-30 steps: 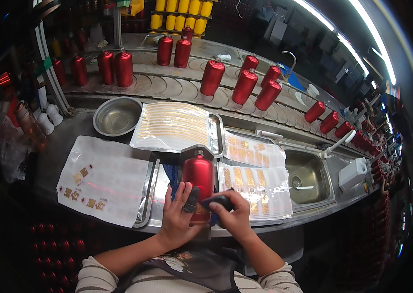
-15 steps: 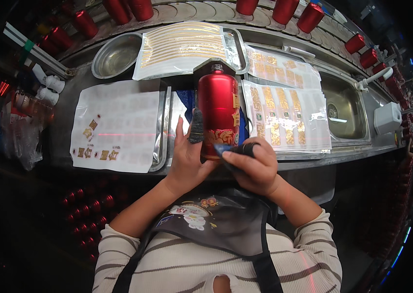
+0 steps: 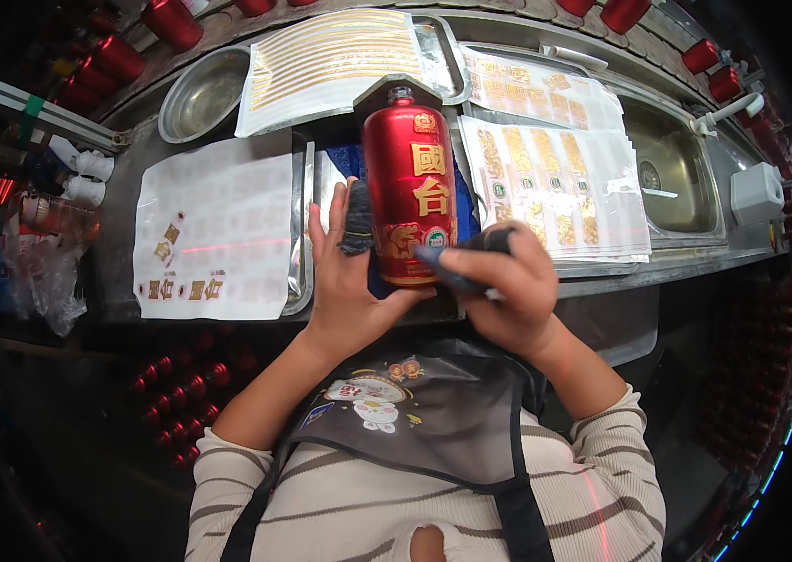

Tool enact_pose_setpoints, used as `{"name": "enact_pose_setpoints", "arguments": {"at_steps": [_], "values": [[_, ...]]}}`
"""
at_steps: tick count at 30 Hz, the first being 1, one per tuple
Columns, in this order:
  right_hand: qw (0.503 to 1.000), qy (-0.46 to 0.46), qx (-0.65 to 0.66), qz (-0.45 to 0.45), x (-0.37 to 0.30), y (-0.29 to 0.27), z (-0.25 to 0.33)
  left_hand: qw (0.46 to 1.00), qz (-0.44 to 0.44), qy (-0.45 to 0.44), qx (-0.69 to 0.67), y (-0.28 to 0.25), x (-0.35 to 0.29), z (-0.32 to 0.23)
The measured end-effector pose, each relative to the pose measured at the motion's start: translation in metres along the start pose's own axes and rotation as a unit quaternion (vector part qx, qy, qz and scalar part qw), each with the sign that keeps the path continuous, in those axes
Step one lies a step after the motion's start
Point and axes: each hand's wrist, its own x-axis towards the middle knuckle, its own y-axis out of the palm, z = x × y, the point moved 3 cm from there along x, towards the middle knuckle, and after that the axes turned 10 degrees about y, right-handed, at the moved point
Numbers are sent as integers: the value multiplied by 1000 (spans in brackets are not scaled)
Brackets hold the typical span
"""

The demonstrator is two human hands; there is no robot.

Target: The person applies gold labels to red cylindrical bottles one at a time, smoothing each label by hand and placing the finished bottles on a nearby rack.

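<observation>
A glossy red bottle (image 3: 396, 197) with gold characters and a gold patterned band lies with its dark neck pointing away, on a blue cloth (image 3: 345, 159) in front of me. My left hand (image 3: 344, 272) steadies it from the left, thumb along its base and a dark-covered finger against its side. In my right hand (image 3: 518, 286), closed at the bottle's lower right, a dark blue-grey scraper-like piece (image 3: 452, 265) presses at the patterned band by a round green-and-white label. A black cover wraps one right finger. The exact kind of that piece is unclear.
White sheets of gold stickers lie around: a mostly used sheet (image 3: 218, 225) at left, a striped sheet (image 3: 330, 70) behind, a stack (image 3: 555, 192) at right. A metal bowl (image 3: 204, 94) and a sink (image 3: 667, 173) flank them. Red bottles (image 3: 171, 23) stand on the conveyor beyond.
The red bottle has turned about its length, bringing its gold characters to the top. My right hand has shifted slightly right and remains at the lower band. The whole view has shifted a little.
</observation>
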Motion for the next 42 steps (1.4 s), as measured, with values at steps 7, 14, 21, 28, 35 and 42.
{"name": "enact_pose_setpoints", "arguments": {"at_steps": [7,14,21,28,35,42], "values": [[842,426,312,-112,-7,-6,-34,997,6,-21,-74,5,2,0],[786,509,347,59,-29,10,-57,920,-70,-151,-355,-3,2,14],[814,486,299,109,-24,29,-47,944,-108,-145,-277,9,5,18],[831,466,287,104,-28,31,-52,927,-69,-171,-328,11,6,17],[810,494,305,88,-25,32,-54,926,-70,-197,-313,10,7,13],[830,477,284,59,-25,34,-51,897,-119,-204,-375,13,6,13]]}}
